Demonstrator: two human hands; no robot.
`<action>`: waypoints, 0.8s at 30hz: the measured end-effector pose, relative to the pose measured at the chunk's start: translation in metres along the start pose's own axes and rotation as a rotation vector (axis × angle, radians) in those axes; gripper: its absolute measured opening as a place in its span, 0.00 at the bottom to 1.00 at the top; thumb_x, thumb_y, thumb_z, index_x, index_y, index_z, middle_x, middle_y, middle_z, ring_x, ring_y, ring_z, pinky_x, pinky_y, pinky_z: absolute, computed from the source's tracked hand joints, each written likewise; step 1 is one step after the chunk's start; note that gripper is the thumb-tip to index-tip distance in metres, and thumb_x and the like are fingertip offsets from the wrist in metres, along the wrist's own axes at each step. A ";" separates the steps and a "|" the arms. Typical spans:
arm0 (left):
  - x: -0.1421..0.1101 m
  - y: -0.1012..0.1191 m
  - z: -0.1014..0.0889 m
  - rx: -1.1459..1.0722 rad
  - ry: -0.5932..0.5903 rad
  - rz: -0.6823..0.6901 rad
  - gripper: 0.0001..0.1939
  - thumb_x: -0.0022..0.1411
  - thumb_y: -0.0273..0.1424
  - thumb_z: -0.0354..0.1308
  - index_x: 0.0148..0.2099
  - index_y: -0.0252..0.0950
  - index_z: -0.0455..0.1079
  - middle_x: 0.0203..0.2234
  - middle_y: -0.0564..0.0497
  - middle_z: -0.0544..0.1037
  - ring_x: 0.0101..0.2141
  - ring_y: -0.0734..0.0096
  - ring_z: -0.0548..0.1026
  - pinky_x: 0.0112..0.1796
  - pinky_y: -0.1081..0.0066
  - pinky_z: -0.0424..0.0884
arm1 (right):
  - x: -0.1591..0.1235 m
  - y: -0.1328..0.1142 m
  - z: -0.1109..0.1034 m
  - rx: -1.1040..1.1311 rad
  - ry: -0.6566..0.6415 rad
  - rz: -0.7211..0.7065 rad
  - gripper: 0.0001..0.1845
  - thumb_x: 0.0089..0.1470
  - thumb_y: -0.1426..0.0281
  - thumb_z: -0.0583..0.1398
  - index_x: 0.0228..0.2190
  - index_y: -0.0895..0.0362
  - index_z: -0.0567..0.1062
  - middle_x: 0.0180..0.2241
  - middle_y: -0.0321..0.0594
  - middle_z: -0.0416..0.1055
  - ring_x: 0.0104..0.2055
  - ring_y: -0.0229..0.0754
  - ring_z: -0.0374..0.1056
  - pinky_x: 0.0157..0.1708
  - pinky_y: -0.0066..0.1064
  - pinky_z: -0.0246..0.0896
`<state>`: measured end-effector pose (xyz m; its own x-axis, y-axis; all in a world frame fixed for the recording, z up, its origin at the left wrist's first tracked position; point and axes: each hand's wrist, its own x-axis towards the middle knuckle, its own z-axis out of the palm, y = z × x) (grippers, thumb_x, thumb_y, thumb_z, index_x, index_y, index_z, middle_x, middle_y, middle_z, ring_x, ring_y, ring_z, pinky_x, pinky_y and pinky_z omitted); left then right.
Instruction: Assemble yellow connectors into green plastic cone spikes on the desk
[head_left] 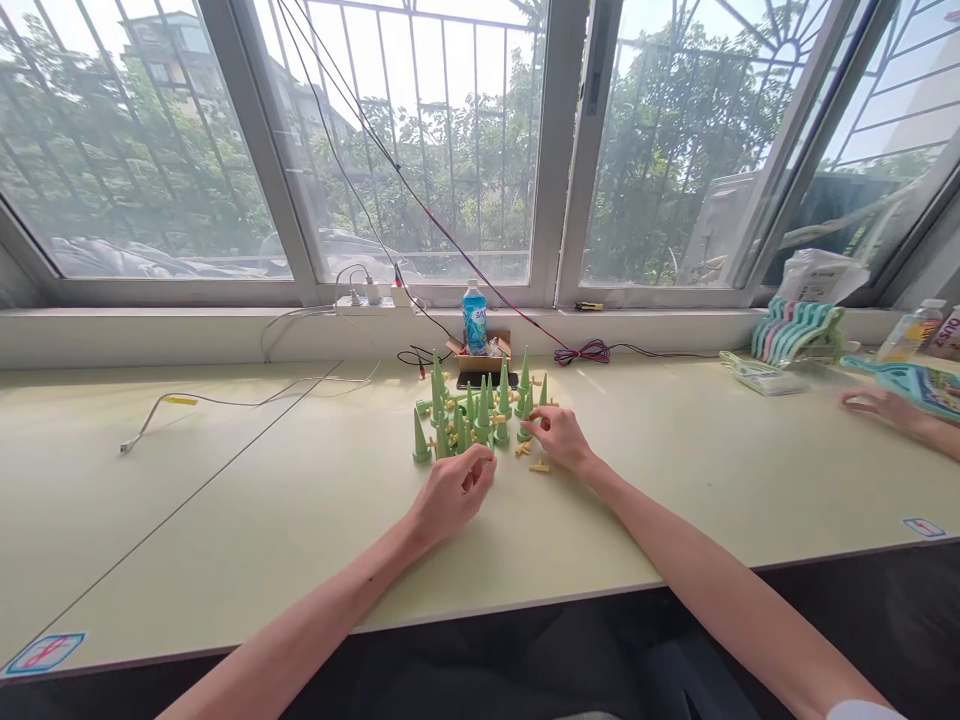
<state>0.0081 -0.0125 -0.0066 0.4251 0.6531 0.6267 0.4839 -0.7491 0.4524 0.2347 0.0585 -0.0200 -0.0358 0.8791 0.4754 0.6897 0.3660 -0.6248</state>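
Green plastic cones with round bases stand in a cluster on the table, with small yellow pieces among them. My left hand is at the cluster's front edge, its fingers curled together. A bit of green shows by its fingertips, but whether they hold it is hidden. On the right side of the cluster, my right hand has thumb and forefinger pinched at a green cone. Below that hand lie loose yellow pieces.
Behind the cones are a dark phone, a cardboard box and a blue-liquid bottle. Cables run along the back. At right are hangers and another person's hand. The table's front edge is nearby.
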 end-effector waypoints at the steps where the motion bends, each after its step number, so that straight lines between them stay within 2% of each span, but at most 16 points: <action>1: 0.000 0.000 0.000 0.011 -0.025 0.014 0.06 0.68 0.31 0.50 0.37 0.37 0.66 0.17 0.61 0.64 0.15 0.82 0.56 0.20 0.79 0.55 | 0.000 0.001 0.001 0.020 0.000 -0.014 0.14 0.53 0.60 0.60 0.30 0.59 0.78 0.17 0.33 0.65 0.22 0.38 0.59 0.28 0.29 0.54; 6: 0.001 0.001 -0.001 0.038 -0.065 0.017 0.08 0.68 0.31 0.49 0.38 0.37 0.67 0.17 0.60 0.66 0.16 0.81 0.59 0.23 0.78 0.59 | 0.001 0.002 0.001 0.076 0.044 -0.061 0.14 0.53 0.61 0.59 0.27 0.58 0.77 0.15 0.30 0.60 0.20 0.36 0.54 0.27 0.29 0.54; 13: 0.002 0.002 -0.002 0.040 -0.066 -0.079 0.10 0.68 0.34 0.48 0.38 0.37 0.68 0.19 0.58 0.67 0.17 0.80 0.59 0.22 0.78 0.59 | -0.007 -0.017 -0.014 0.151 0.129 -0.082 0.16 0.54 0.57 0.59 0.28 0.58 0.74 0.14 0.28 0.55 0.19 0.35 0.50 0.25 0.28 0.52; 16: 0.002 0.003 -0.002 0.041 -0.069 -0.110 0.10 0.68 0.35 0.49 0.39 0.37 0.69 0.19 0.58 0.67 0.16 0.80 0.60 0.21 0.77 0.60 | -0.014 -0.027 -0.017 0.199 0.076 -0.124 0.17 0.54 0.56 0.59 0.29 0.58 0.74 0.15 0.29 0.57 0.19 0.35 0.51 0.24 0.28 0.51; 21: 0.001 0.003 -0.001 0.032 -0.080 -0.146 0.10 0.66 0.36 0.53 0.46 0.37 0.70 0.19 0.59 0.70 0.16 0.79 0.63 0.22 0.77 0.62 | -0.028 -0.042 -0.012 0.290 -0.142 -0.225 0.15 0.55 0.58 0.60 0.29 0.58 0.76 0.15 0.29 0.58 0.18 0.33 0.50 0.22 0.27 0.50; 24: 0.000 0.001 0.000 0.032 -0.091 -0.160 0.12 0.64 0.35 0.56 0.48 0.38 0.69 0.20 0.59 0.72 0.15 0.79 0.64 0.22 0.76 0.63 | -0.033 -0.048 -0.007 0.326 -0.227 -0.248 0.14 0.54 0.59 0.61 0.29 0.58 0.77 0.15 0.29 0.59 0.18 0.32 0.50 0.21 0.26 0.49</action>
<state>0.0084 -0.0128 -0.0058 0.4077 0.7720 0.4876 0.5742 -0.6320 0.5205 0.2079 0.0099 -0.0011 -0.3534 0.7839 0.5105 0.3780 0.6188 -0.6886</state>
